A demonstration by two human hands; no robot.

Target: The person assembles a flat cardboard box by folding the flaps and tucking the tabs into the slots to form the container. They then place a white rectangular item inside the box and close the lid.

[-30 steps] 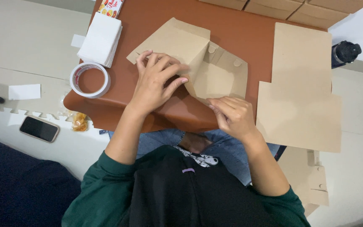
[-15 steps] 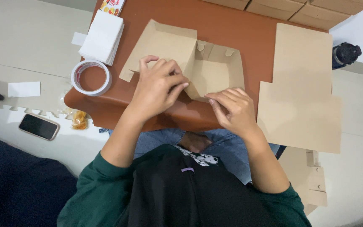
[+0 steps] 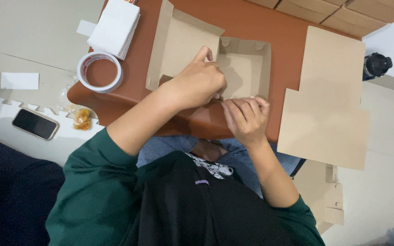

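A brown cardboard box (image 3: pixel 245 68) lies half folded on the reddish-brown table (image 3: pixel 270 23), its lid flap (image 3: pixel 178 43) spread open to the left. My left hand (image 3: pixel 199 84) rests on the box's near wall, fingers curled and pinching the cardboard edge, thumb raised. My right hand (image 3: pixel 247 118) grips the same near wall from the table's front edge, fingers folded over it. Both hands touch each other at the box's front side.
Flat cardboard sheets (image 3: pixel 329 105) lie at the right, more stacked at the top. A tape roll (image 3: pixel 100 72) and a white paper stack (image 3: pixel 115 27) sit on the left. On the floor lie a phone (image 3: pixel 35 123), a snack wrapper (image 3: pixel 82 119) and a black bottle (image 3: pixel 376 64).
The lid flap has been swung open from over the box, showing the inside. My left hand moved off the flap to the near wall; my right hand rose to meet it.
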